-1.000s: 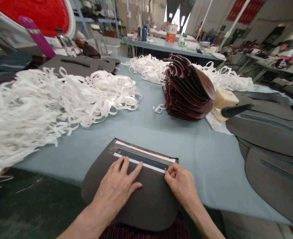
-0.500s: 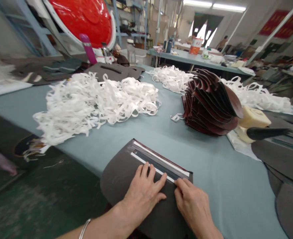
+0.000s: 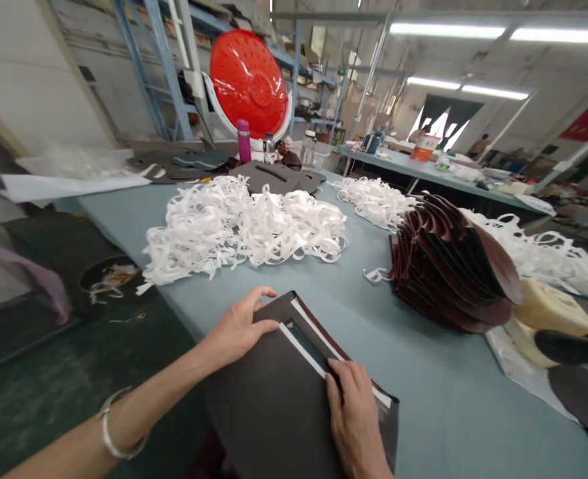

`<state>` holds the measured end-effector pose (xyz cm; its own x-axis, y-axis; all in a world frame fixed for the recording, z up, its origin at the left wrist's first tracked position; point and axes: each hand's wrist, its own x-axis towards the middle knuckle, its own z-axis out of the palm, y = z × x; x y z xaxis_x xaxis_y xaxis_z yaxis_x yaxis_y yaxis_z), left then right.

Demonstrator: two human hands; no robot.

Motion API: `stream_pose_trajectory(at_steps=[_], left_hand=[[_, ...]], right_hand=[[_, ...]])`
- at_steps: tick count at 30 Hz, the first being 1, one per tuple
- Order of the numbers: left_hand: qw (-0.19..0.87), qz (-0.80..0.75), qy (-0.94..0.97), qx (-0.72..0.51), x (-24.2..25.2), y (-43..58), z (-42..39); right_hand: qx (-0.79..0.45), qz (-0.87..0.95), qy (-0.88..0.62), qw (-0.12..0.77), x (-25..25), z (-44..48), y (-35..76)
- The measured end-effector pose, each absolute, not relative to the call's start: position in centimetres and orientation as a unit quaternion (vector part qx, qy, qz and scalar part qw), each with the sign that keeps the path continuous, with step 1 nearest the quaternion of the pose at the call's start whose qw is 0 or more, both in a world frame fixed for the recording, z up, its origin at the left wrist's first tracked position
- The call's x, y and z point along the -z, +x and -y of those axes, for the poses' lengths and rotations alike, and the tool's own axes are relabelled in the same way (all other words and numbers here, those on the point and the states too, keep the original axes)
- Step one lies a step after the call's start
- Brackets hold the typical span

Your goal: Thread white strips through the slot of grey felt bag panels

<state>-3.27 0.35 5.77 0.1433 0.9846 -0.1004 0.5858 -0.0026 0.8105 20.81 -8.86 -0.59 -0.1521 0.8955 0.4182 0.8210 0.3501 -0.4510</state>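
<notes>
Leather panel on table: left hand holds its corner in a closed grip; right hand lies open, flat.

A thin silver bangle (plain, smooth) circles the wrist behind the left hand; both forearms are bare.

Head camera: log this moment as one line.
left hand: grips edge of dark panel | right hand: pressed flat on dark panel by white tape | dark panel: overhangs table edge | nearby: strip pile
</notes>
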Motion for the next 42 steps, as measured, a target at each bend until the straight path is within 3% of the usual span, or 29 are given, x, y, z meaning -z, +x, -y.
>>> stream_pose_trajectory(at_steps=[4,10,19,26,32,42], left_hand=[[0.346,-0.593,0.665,-0.294,-6.4,-3.4,-2.0],[0.160,-0.560,0.760,-0.288,-1.8,-2.8,-1.0],[0.151,-0.542,0.774,-0.292,-0.1,-2.4,0.5],[0.123,-0.487,0.825,-0.259,-0.6,-2.2,0.7],[0.093,-0.441,0.864,-0.223,-1.1,-1.7,0.7],[0.064,-0.447,0.867,-0.211,-1.1,-1.4,0.9]], right_hand=[[-0.037,0.743,-0.595,0.304,1.4,8.9,21.3],[0.046,0.751,-0.602,0.267,2.7,8.1,21.1],[0.014,0.748,-0.621,0.232,1.0,3.0,14.7],[0.009,0.769,-0.583,0.263,0.3,1.4,12.0],[0.064,0.806,-0.558,0.187,-0.3,2.4,12.6],[0.093,0.815,-0.555,0.140,-0.5,4.2,13.7]])
